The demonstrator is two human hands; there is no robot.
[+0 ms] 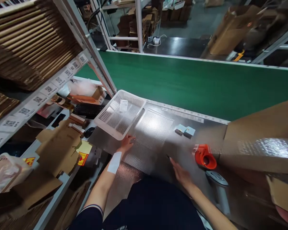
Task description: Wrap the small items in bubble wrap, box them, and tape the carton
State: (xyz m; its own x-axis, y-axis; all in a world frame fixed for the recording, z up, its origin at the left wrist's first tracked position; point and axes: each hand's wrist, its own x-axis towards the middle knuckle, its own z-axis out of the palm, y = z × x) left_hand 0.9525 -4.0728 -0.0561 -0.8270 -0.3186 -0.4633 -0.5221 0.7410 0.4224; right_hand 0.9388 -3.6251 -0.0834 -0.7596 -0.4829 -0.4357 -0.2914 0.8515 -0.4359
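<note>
My left hand [126, 143] is at the left edge of a clear sheet of bubble wrap [156, 127], just below the near corner of a white perforated basket [114, 132]. Its fingers are curled and appear to pinch the wrap. A white paper patch [114, 162] lies on my left forearm. My right hand [181, 174] is low over the metal table, right of the wrap, fingers closed. A small dark tip [168, 157] sticks out at its fingertips, too small to name. Two small light-blue boxes [184, 131] lie beyond that hand. Inside the basket is a white slip [124, 105].
An orange tape dispenser [205, 156] and a grey handheld scanner [218, 188] stand to the right, beside a large carton [261, 137]. A green conveyor belt [182, 80] runs behind the table. Shelving with stacked flat cardboard [31, 41] rises at the left.
</note>
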